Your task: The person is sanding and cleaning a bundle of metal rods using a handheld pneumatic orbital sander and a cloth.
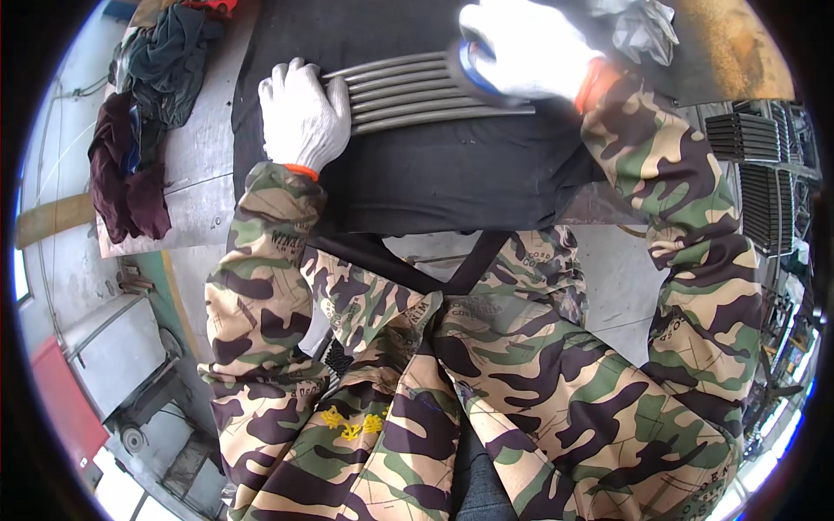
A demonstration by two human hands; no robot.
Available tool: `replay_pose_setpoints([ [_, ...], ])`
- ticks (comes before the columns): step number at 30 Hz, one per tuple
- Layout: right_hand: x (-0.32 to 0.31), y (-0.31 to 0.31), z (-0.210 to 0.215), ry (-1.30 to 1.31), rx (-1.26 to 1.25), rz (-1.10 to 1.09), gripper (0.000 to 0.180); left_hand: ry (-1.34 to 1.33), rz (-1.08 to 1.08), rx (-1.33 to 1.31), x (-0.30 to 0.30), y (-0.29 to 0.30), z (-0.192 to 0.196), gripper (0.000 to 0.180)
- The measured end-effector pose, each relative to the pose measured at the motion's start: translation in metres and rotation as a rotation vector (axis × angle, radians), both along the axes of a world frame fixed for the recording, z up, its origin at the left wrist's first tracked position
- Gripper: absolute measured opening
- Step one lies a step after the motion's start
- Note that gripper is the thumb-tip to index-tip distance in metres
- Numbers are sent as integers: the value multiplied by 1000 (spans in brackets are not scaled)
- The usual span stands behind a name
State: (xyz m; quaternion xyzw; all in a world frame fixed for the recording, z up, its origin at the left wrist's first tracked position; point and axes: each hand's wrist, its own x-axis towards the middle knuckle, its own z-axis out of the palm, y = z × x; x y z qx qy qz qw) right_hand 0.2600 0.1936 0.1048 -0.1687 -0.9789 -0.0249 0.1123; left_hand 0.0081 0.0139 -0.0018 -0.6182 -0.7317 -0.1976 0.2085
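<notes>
Head view: a bundle of grey metal rods (417,91) is laid side by side on a black cloth (452,174) over the table (200,148). Rods are judged stiff, fairly heavy, smooth; best gripped near the ends. Left hand (300,113) is pressed flat, fingers closed over the rod ends; right hand (521,48) is wrapped around a blue-edged roll (473,69). No labels are seen; dark rags (139,130) lie left.

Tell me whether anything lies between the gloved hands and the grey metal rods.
Nothing visible does. The left hand in its white glove rests directly on the grey metal rods at one end; the right hand covers the other.
</notes>
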Motion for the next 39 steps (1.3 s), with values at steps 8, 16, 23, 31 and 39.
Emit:
replay_pose_setpoints([
  [8, -6, -4, 1, -19, -23, -2, 22, 235, 69, -8, -21, 29, -11, 41],
  [16, -15, -18, 4, -110, -60, -30, 24, 253, 54, -2, -16, 19, -8, 36],
  [23, -15, 3, 7, -75, -2, -40, 24, 251, 35, 70, -4, 13, -3, 36],
  [31, -9, -1, 4, -69, -26, 3, 23, 256, 56, 3, -7, 4, -1, 41],
  [39, 16, 15, -3, -62, -10, -58, 24, 206, 27, -63, -2, 10, -5, 36],
])
